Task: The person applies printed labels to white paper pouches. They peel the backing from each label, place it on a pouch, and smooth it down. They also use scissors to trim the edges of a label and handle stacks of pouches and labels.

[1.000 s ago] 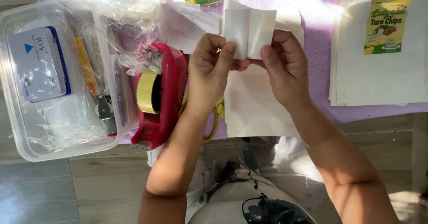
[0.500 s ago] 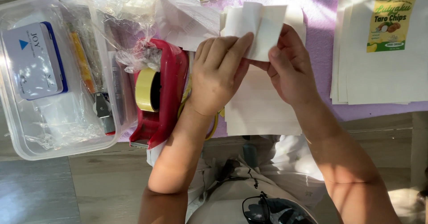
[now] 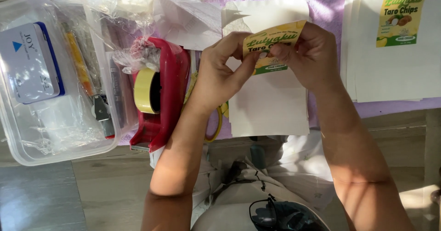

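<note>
Sticker (image 3: 272, 47), yellow and green with a snack picture, sits pinched between both hands above the middle of the tabletop (image 3: 328, 3), which wears a purple cover. Biggest thing around: the clear plastic box (image 3: 27, 153) on the left, with a white and blue tin (image 3: 30, 63) and crumpled plastic wrap inside. Over on the right lies a stack of white sheets (image 3: 395, 75), the top one already bearing a label (image 3: 402, 13) of the same kind. Directly under the hands rests a white pouch (image 3: 271, 109), flat, its near edge by the tabletop's rim. Just left of the left forearm stands a red tape dispenser (image 3: 167, 98) with a yellowish tape roll (image 3: 146, 90) in it. Yellow scissor handles (image 3: 216, 125) peek out from behind the left wrist, mostly hidden. Left hand (image 3: 220, 72) has thumb and fingers closed on the sticker's left edge; right hand (image 3: 308, 54) is clamped on its right side, fingertips covering part of the print. The sticker curls slightly, its lower green band showing between the hands.
</note>
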